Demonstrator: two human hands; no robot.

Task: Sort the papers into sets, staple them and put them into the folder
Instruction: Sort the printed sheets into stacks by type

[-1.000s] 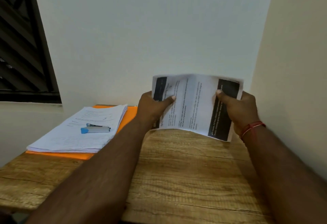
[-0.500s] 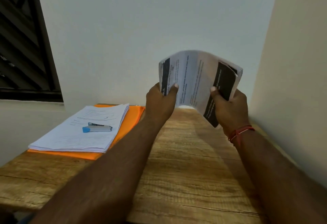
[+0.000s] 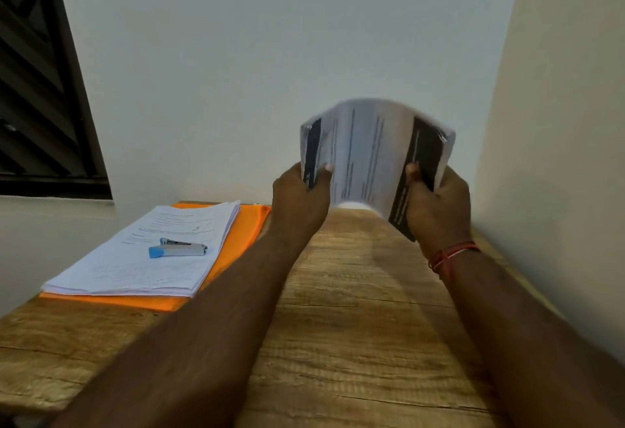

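Both my hands hold up a set of printed papers (image 3: pixel 367 153) above the far end of the wooden table (image 3: pixel 355 326). The sheets bow towards me and show black bands at both side edges; they look blurred. My left hand (image 3: pixel 299 202) grips the left edge with the thumb on the front. My right hand (image 3: pixel 436 206) grips the right edge, thumb on the black band. A thick stack of white papers (image 3: pixel 142 255) lies on an orange folder (image 3: pixel 241 236) at the table's left, with a blue-and-silver stapler (image 3: pixel 177 248) on top.
A white wall stands right behind the table and a cream wall runs along its right side. A dark louvred window (image 3: pixel 37 89) is at the upper left. A red thread band (image 3: pixel 451 255) is on my right wrist.
The set of papers was lifted off the table and raised. My hands drew closer together, so the sheets bowed more.
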